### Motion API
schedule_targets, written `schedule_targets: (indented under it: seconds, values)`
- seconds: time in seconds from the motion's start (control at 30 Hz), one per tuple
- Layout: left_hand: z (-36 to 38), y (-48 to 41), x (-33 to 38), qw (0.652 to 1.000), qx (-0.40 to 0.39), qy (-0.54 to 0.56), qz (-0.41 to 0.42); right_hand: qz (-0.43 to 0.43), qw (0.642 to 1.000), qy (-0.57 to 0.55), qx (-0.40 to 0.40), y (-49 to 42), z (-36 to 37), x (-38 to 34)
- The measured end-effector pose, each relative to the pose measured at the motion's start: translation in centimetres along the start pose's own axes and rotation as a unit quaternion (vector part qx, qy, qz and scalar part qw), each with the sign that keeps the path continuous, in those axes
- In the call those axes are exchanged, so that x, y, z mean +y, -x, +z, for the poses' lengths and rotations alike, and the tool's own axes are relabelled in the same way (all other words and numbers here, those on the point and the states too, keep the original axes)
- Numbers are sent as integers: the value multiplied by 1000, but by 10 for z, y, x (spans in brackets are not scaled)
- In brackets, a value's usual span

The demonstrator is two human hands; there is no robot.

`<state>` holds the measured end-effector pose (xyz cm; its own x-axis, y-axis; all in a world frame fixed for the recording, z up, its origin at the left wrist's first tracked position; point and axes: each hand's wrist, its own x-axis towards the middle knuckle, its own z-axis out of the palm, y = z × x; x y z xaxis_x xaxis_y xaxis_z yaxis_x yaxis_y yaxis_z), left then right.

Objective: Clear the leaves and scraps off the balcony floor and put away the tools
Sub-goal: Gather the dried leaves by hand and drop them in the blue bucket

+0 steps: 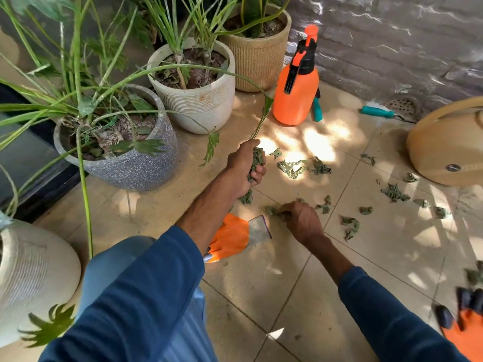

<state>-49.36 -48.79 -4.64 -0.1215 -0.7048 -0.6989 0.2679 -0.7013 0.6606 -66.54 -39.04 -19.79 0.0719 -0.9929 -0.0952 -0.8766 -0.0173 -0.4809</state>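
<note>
Wilted green leaf scraps (292, 168) lie scattered over the beige tiled balcony floor (287, 278). My left hand (245, 167) is closed around a bunch of gathered leaves, raised a little above the tiles. My right hand (303, 222) is down on the floor, fingers pinched on a leaf scrap (273, 211). An orange spray bottle (296, 95) stands at the back, a teal-handled pruner (317, 109) behind it, and a teal-handled tool (376, 111) lies near the wall.
Several potted plants (194, 95) line the left and back. An orange glove (230, 240) lies under my left forearm and another (464, 327) at the lower right. A tan round container (449, 150) sits on the right. A floor drain (402, 105) lies by the brick wall.
</note>
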Motion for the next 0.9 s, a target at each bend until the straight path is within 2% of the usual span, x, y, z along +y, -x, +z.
schedule_targets:
  seconds: [0.07,0.13,0.23,0.33,0.53,0.67,0.9]
  values:
    - [1,0,-1,1000,1,-5,-1,15,994,-94,45,3,-19,1]
    - [2,-1,-3,1000,2,-11,-2,88,975,-185,91,8,-43,6]
    - [6,-2,-5,1000,2,-13,-2,192,940,-263,104,12,-72,29]
    - [12,-3,-6,1000,2,-22,-2,208,946,-233,90,15,-78,51]
    - [23,-3,-10,999,1,-35,-5,190,965,-181,24,11,-38,52]
    - [24,-3,-11,999,2,-34,-6,106,993,-50,25,7,-10,37]
    - [23,-4,-13,999,3,-39,-5,82,995,43,48,15,6,34]
